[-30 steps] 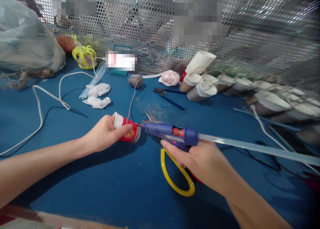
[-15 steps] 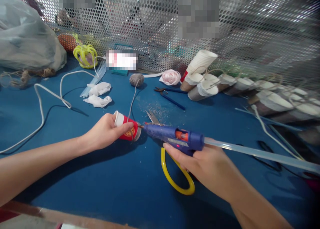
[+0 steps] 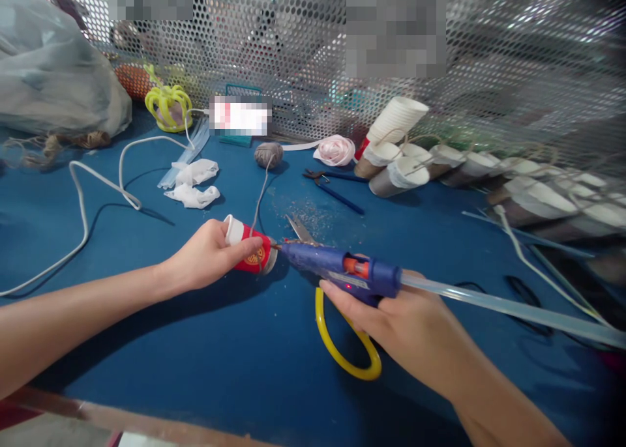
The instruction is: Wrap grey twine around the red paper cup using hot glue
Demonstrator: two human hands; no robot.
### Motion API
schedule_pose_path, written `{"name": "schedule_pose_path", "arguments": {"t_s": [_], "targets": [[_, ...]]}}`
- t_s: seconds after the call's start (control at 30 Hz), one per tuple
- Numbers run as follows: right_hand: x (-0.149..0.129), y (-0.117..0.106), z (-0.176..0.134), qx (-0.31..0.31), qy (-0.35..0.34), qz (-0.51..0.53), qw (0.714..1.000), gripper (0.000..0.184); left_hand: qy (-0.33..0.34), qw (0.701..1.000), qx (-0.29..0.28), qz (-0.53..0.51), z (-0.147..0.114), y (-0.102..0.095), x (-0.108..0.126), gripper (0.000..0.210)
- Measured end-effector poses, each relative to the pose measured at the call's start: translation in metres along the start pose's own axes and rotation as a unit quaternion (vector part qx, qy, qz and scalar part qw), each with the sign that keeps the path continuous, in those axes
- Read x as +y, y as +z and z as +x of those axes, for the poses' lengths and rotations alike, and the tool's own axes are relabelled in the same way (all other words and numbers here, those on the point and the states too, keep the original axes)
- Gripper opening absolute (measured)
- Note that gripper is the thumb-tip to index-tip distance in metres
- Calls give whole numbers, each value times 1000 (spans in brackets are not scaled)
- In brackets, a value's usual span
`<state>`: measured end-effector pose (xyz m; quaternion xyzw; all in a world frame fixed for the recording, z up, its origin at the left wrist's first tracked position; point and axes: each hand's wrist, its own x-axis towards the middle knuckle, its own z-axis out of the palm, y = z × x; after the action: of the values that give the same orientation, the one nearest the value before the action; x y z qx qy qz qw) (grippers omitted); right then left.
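Note:
My left hand (image 3: 211, 257) is closed around a small red and white paper cup (image 3: 250, 259) lying on its side, thumb along its wall. Grey yarn runs from a ball (image 3: 268, 154) behind to the cup, where some is wound at the base end. My right hand (image 3: 396, 317) grips a blue hot glue gun (image 3: 337, 262) with a lit red light. Its nozzle points left and meets the cup's base edge, or nearly so. A long clear glue stick (image 3: 503, 307) sticks out of its back. Under the gun lie scissors with yellow handles (image 3: 337, 352), partly hidden.
Pliers (image 3: 337, 189) lie behind the gun, near a pink ribbon roll (image 3: 334, 150). Several wrapped cups (image 3: 398, 176) line the right back before a perforated metal screen (image 3: 293, 49). A white cable (image 3: 81, 219) loops at left by crumpled white pieces (image 3: 193, 196).
Almost nothing differs. The view has shifted very slightly, while both hands, the cup and the glue gun keep the same positions relative to each other.

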<state>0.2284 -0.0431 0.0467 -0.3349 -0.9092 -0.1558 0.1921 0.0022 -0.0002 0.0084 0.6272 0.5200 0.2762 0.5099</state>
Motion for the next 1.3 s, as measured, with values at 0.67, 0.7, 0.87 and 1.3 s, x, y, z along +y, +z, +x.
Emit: {"name": "schedule_pose_path", "arguments": {"t_s": [0.67,0.7,0.87,1.3], "targets": [[-9,-3,-7,-103,295,280,908,11,18,1000,10,-15,2,0,-2,35],[-10,-3,-7,-111,299,283,905,11,17,1000,9,-16,2,0,-2,36],[-14,-5,-5,-136,315,286,895,11,7,999,1,-34,3,1,0,34],[-12,-3,-6,-105,318,304,892,8,22,999,1,-39,2,1,-4,34]]}}
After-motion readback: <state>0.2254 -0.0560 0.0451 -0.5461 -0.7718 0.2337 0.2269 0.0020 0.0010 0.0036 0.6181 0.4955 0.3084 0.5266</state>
